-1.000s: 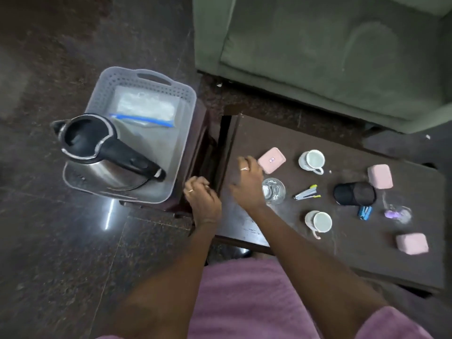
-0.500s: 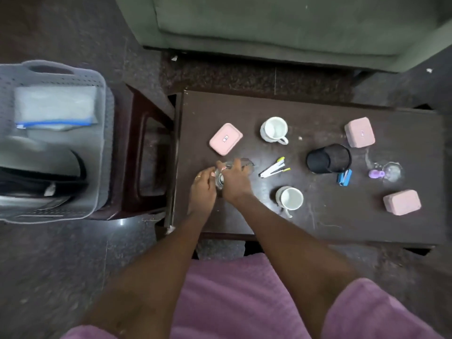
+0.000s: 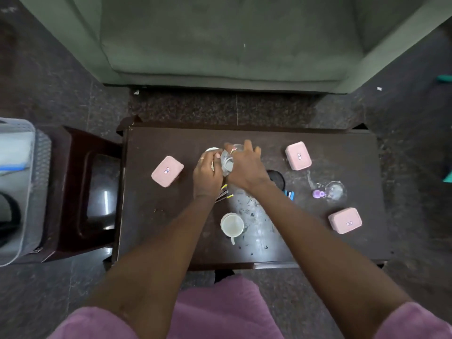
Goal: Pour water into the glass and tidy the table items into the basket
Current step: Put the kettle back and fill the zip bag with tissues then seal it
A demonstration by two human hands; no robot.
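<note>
A clear glass point(image 3: 227, 163) is held tilted just above the dark wooden table point(image 3: 151, 226), between both my hands. My left hand point(image 3: 206, 176) grips its left side with curled fingers. My right hand point(image 3: 245, 168) wraps it from the right and hides most of it. A grey basket point(image 3: 36, 167) stands at the far left edge on a dark stool point(image 3: 80, 192), with a steel kettle point(image 3: 8, 216) and a plastic bag inside. Three pink boxes point(image 3: 167, 171) point(image 3: 298, 155) point(image 3: 344, 220) lie on the table.
A white cup point(image 3: 232, 225) stands near the front, and another cup point(image 3: 212, 150) peeks out behind my left hand. Pens point(image 3: 223, 195), a black cup point(image 3: 277, 178), a blue stapler point(image 3: 291, 195), a purple item point(image 3: 318, 194) and a clear glass piece point(image 3: 335, 190) lie mid-right. A green sofa point(image 3: 232, 45) stands behind.
Both hands closed round the glass and carried it from the table's front left toward the middle, tilting it. The view swung right, so the basket now sits at the left edge.
</note>
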